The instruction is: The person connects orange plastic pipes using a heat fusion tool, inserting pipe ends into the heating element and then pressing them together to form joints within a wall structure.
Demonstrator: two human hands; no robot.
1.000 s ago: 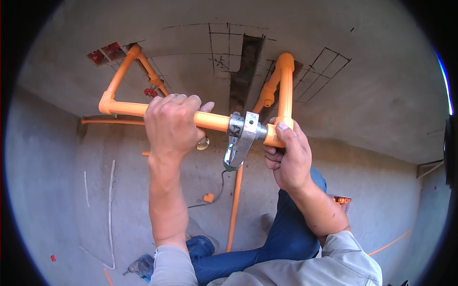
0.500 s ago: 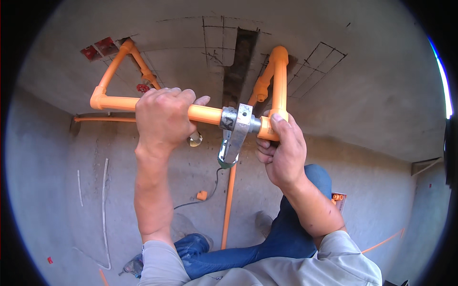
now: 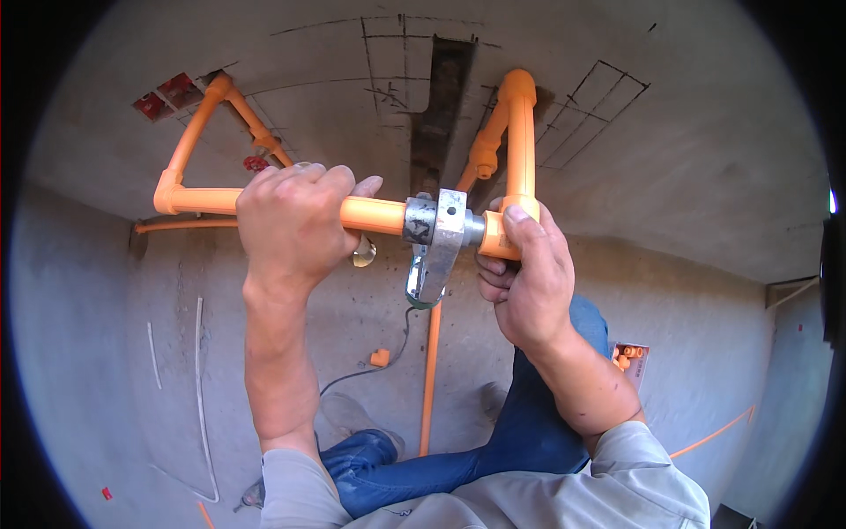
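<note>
Presently the orange pipe (image 3: pixel 374 213) is gripped by the left hand (image 3: pixel 295 225), fingers wrapped tight around it. The elbow fitting (image 3: pixel 511 231) is clasped by the right hand (image 3: pixel 527 282) against the grey welding tool (image 3: pixel 438 236). Both should be pushed in straight, not twisted.

I am wearing a light grey shirt (image 3: pixel 564 494) with the sleeves pushed up past my forearms, blue jeans (image 3: pixel 529 432), and dusty dark shoes (image 3: pixel 352 414); my hands are bare.

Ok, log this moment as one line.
left hand: gripping orange plastic pipe | right hand: holding orange elbow fitting | grey metal welding tool: between pipe and fitting
</note>
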